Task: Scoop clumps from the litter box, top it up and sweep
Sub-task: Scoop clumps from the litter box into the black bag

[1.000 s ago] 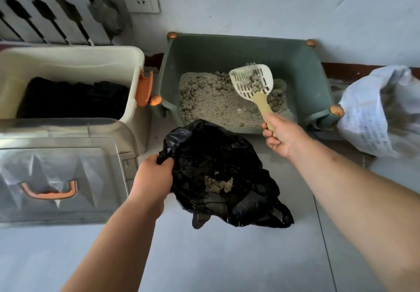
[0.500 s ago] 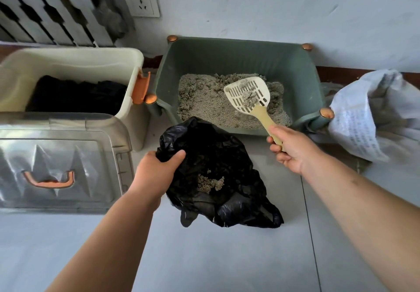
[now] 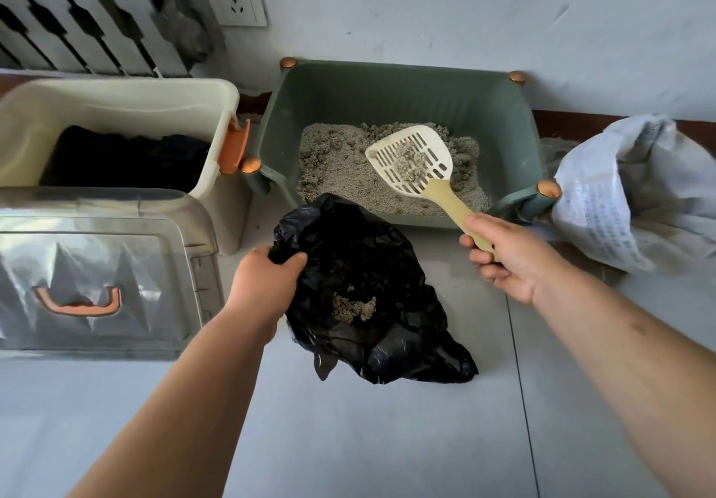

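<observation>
The scoop (image 3: 434,192) is up over the front right part of the green litter box (image 3: 387,94), its slotted white head tilted and carrying a few grey clumps (image 3: 408,166). Its tan handle runs down and back into the right hand (image 3: 507,261), which grips the end of it with fingers curled round and thumb on top. That hand sits just outside the box's front wall, with the forearm reaching in from the lower right.

The left hand (image 3: 267,284) pinches the rim of a black bag (image 3: 379,249) at its left edge, holding the mouth open. The bag lies on the floor (image 3: 387,439), touching the front of the box, between the two hands, with a small heap of litter (image 3: 354,307) inside it. Loose grey litter covers the box's bottom.

A cream bin (image 3: 116,96) and a clear lidded tub (image 3: 97,261) stand to the left, and a white sack (image 3: 620,195) is slumped to the right.
</observation>
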Action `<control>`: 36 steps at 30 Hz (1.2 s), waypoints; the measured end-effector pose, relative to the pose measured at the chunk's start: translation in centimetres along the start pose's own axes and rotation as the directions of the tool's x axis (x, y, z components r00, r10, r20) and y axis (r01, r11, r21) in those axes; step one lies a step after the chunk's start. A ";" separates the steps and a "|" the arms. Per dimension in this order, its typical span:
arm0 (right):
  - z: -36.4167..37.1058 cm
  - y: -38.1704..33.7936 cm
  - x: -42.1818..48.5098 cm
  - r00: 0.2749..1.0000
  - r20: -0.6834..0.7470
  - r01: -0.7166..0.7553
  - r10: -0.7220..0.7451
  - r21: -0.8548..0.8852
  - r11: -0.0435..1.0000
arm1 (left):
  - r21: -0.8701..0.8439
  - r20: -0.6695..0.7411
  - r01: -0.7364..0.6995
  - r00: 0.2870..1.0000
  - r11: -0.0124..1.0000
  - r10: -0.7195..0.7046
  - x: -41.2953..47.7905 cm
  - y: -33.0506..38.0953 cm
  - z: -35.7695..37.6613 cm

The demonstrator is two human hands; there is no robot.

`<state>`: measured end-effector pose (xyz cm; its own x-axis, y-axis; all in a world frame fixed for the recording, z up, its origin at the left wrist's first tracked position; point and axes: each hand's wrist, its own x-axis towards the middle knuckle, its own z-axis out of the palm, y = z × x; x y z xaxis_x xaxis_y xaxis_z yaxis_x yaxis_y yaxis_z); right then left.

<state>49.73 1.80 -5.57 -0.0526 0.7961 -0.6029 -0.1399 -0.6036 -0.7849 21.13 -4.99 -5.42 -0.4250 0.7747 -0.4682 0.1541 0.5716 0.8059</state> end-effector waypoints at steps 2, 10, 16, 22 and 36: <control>-0.5 -0.4 -0.9 0.998 0.060 -0.014 0.016 -0.033 0.999 | -0.028 0.029 0.010 1.000 1.000 -0.009 -0.1 0.0 0.0; -3.7 -0.2 -3.5 0.907 0.382 -0.096 0.178 -0.222 0.970 | -0.068 -0.015 0.114 0.993 0.991 -0.115 0.8 -0.7 -0.5; -3.6 0.5 -4.2 0.939 0.299 0.017 0.171 -0.536 0.844 | -0.059 -0.036 0.124 0.991 0.991 -0.126 1.1 -1.2 -0.9; -2.1 0.0 -4.1 0.959 0.277 0.254 -0.067 -0.724 0.642 | -0.034 -0.039 0.116 0.992 0.993 -0.117 0.9 -1.5 -1.1; -0.4 -2.3 -4.4 0.973 0.214 -0.100 0.092 0.031 0.994 | -0.003 0.018 0.059 0.998 0.998 -0.058 0.3 -0.4 0.1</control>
<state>50.70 -0.34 -1.16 -0.2753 0.7282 -0.6277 -0.1641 -0.6789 -0.7156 21.01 -4.98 -5.88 -0.4171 0.7447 -0.5210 0.1259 0.6151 0.7783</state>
